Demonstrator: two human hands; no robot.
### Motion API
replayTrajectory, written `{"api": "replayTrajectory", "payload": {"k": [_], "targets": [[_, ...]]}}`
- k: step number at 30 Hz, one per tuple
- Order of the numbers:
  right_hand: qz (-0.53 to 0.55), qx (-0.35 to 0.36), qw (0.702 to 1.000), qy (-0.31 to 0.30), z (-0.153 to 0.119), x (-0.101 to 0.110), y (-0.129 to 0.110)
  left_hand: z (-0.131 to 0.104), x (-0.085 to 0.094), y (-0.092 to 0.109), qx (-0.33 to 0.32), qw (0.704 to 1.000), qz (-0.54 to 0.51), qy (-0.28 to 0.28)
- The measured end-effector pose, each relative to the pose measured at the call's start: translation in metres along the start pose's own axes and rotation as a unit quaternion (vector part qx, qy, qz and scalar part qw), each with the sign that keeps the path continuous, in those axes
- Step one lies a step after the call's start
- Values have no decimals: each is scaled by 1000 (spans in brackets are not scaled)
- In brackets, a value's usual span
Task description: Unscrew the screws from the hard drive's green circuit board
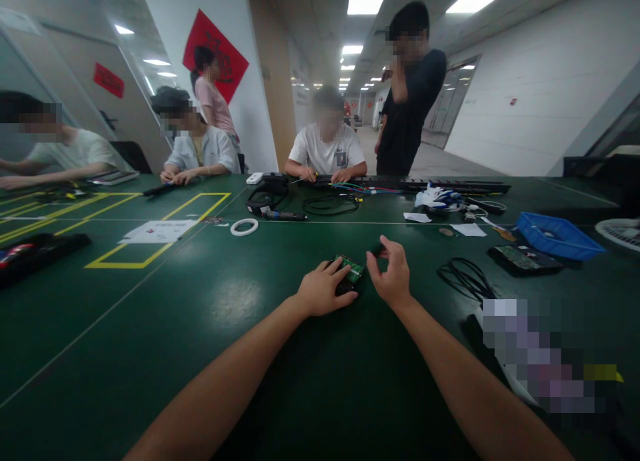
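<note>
A green circuit board [354,270] in a dark housing lies on the green table in front of me. My left hand [325,289] holds it from the left, with the fingers across its top and the thumb at its near edge, hiding part of it. Just right of the board, my right hand [391,271] is raised a little, thumb and forefinger curled around a small black piece [379,250]. Its kind does not show clearly, and I cannot tell whether it touches the board.
Right of my hands lie a coiled black cable [465,279], another board in a black case [525,258] and a blue tray [560,236]. A roll of white tape [245,227] and a black pen-like tool [285,216] lie beyond. Several people sit or stand around the table.
</note>
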State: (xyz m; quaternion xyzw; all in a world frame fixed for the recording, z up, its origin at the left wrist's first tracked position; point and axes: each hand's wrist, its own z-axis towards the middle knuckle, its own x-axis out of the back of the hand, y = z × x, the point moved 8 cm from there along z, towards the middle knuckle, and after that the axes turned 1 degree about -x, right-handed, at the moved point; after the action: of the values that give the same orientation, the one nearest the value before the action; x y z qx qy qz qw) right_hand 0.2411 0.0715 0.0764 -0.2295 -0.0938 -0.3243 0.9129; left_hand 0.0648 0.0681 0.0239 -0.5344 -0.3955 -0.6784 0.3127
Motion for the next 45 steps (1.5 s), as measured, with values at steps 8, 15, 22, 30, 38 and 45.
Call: {"api": "replayTrajectory", "payload": {"k": [8,15,22,30,38,45], "targets": [[54,-41,998,-6,-2,-3,10,0,2,0,-1,1000,-10,-8],[34,-57,998,23,-4,-4,12,0,2,1,-2,1000,-3,-7],[-4,-23,999,25,-1,1,8,-1,-1,-1,-3,1000,-1,-7],[-13,-1,1000,21,1,3,1,-1,3,1,-1,1000,-6,-8],[-24,6,1000,4,3,5,-4,-2,3,1,2,1000,-13,-11],[-9,6,1000,-9,4,4,-6,-1,1,0,1,1000,-8,-7]]}}
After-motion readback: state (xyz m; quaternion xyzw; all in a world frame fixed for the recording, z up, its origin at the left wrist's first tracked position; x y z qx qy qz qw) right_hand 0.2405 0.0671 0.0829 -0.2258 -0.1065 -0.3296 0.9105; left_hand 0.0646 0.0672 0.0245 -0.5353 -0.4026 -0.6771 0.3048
